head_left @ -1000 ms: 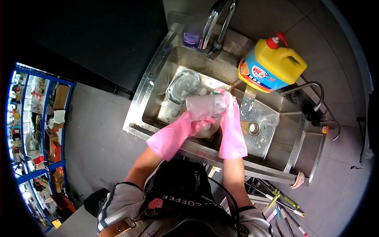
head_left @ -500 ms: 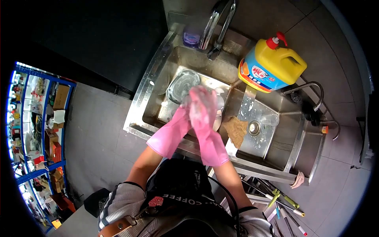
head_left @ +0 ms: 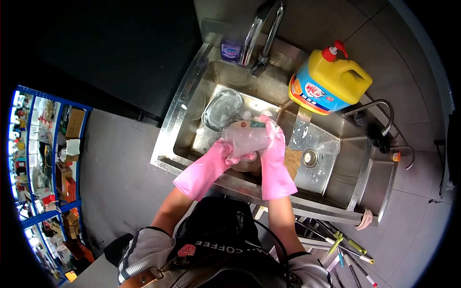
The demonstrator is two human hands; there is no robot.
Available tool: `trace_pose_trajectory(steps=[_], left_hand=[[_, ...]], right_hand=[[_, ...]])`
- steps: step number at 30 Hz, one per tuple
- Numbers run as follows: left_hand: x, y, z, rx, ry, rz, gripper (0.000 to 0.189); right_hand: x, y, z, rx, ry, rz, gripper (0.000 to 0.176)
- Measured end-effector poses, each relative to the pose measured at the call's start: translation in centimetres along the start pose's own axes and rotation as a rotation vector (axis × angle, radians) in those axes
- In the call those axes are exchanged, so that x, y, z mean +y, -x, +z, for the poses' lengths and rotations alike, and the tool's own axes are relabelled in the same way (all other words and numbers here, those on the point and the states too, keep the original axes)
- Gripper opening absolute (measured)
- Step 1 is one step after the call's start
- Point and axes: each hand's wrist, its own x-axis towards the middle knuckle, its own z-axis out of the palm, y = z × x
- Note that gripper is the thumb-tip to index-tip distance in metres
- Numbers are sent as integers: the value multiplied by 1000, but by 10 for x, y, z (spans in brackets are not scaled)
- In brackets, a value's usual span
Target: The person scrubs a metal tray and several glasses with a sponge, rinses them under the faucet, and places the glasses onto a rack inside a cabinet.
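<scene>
Over the left sink basin I hold a translucent plastic cup on its side between both pink rubber gloves. My left hand is closed around its left end, with fingers underneath. My right hand grips the right end, thumb and fingers around it. Just beyond the cup, a pale surface with a small round brown mark and a green patch shows, partly hidden. Farther left, a soapy clear container sits in the basin.
A big yellow detergent jug with a red pump stands behind the basins, near the chrome faucet and a purple bottle. The right basin holds a brown cloth and a clear cup. Mop handles lean below right.
My hands were together, blurred and foamy; now they are apart, with the translucent cup in plain view between them. My right hand has shifted right.
</scene>
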Motion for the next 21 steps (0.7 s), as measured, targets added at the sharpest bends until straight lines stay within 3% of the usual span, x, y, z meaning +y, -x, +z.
trace_pose_trajectory(steps=[2,6,7,10,12,14,18,19,20,21], left_hand=[[2,14,-4,-8,-97,-10,32],[-8,37,-10,-5,-240,-43,32],[-9,35,-9,-3,-254,-45,31],[-8,19,-5,23,-284,-56,31],[-5,8,-2,44,-318,-71,31],[-1,-7,3,92,-356,-91,30],[-14,-76,-11,271,-344,-114,29],[-26,-110,-33,165,-425,-150,28],[-42,-139,-41,196,-439,-146,27],[-57,-166,-47,229,-457,-141,26]], right_hand=[[-8,18,10,64,-399,96,32],[38,0,-13,419,-382,276,33],[45,-6,-15,559,-53,160,31],[15,2,-25,607,302,192,39],[-8,3,-43,696,197,159,42],[-31,9,-62,702,-209,30,33],[-42,20,-131,522,-654,-52,43],[-45,23,-141,426,-709,-91,46],[-49,28,-152,329,-761,-129,49],[-47,33,-175,377,-858,-38,51]])
